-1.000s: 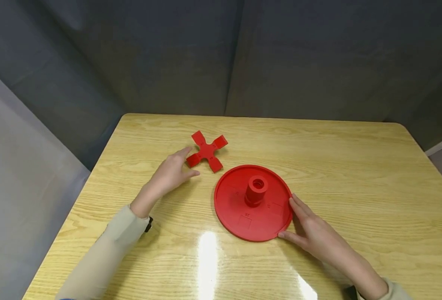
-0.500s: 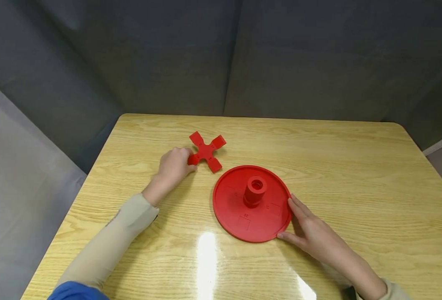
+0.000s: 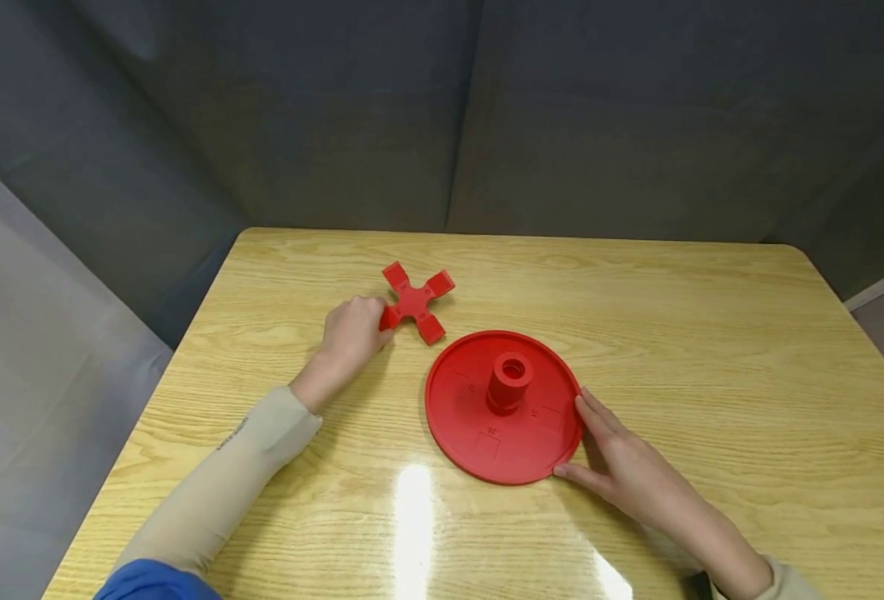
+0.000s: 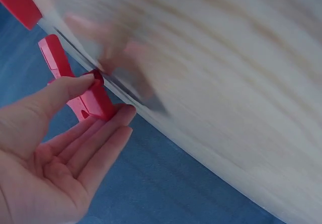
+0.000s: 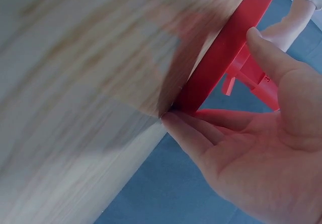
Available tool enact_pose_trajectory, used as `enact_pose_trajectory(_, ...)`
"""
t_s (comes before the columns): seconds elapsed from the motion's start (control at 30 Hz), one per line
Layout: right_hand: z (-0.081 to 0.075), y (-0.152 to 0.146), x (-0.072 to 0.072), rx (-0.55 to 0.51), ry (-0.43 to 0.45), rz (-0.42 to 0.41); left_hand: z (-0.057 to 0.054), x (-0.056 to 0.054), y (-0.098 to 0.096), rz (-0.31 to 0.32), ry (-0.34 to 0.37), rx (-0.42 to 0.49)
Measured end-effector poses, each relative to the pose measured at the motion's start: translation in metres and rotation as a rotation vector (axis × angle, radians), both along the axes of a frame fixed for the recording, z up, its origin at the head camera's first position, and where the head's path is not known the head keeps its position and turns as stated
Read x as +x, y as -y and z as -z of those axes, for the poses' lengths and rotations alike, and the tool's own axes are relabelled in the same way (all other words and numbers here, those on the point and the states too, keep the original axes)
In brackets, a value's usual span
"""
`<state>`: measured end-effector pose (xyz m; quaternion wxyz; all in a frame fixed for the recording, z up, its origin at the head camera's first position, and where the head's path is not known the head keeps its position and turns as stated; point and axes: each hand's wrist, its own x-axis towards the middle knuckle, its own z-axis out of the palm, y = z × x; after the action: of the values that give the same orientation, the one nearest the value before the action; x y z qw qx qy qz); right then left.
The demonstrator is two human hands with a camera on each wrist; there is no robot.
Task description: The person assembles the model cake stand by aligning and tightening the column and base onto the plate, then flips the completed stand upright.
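My left hand (image 3: 354, 333) pinches one arm of a red cross-shaped piece (image 3: 413, 302) with flared ends, left of centre on the table. In the left wrist view its thumb lies on one side of that red cross arm (image 4: 95, 100), with the fingers on the other. To the right lies a round red disc (image 3: 460, 425) with a raised rim and a hollow upright post (image 3: 511, 379). Against the disc's near right rim rests my right hand (image 3: 632, 467), its fingers fairly straight and its thumb spread apart. The right wrist view shows the fingertips (image 5: 173, 121) low beside the rim.
The wooden table (image 3: 711, 350) has rounded far corners and a glossy glare patch near its front. Dark curtains (image 3: 337, 117) hang behind it, and a pale grey sheet (image 3: 29, 375) is on the left. Both arms reach in from the near side.
My left hand has moved from beside the red cross, fingers spread, to a pinch on its arm. The cross has shifted very slightly to the right in the last half second. My right hand stays put.
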<state>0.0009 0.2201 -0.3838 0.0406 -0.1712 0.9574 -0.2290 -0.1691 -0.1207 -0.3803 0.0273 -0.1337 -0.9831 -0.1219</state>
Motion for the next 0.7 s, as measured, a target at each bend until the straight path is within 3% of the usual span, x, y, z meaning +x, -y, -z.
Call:
enact_pose_trajectory(0.23, 0.000, 0.001, 0.000, 0.001, -0.003, 0.000, -0.002, 0.002, 0.001, 0.044, -0.012, 0.038)
enact_pose_trajectory(0.37, -0.001, 0.001, 0.000, 0.003, -0.002, 0.003, -0.008, 0.006, 0.004, 0.076, -0.020, 0.121)
enact_pose_trajectory(0.53, -0.001, 0.001, -0.002, 0.004, -0.006, 0.005, -0.023, 0.014, 0.003, 0.109, 0.002, 0.259)
enact_pose_trajectory(0.7, 0.000, 0.000, -0.002, 0.004, -0.010, 0.002, -0.045, 0.029, -0.004, 0.185, 0.022, 0.326)
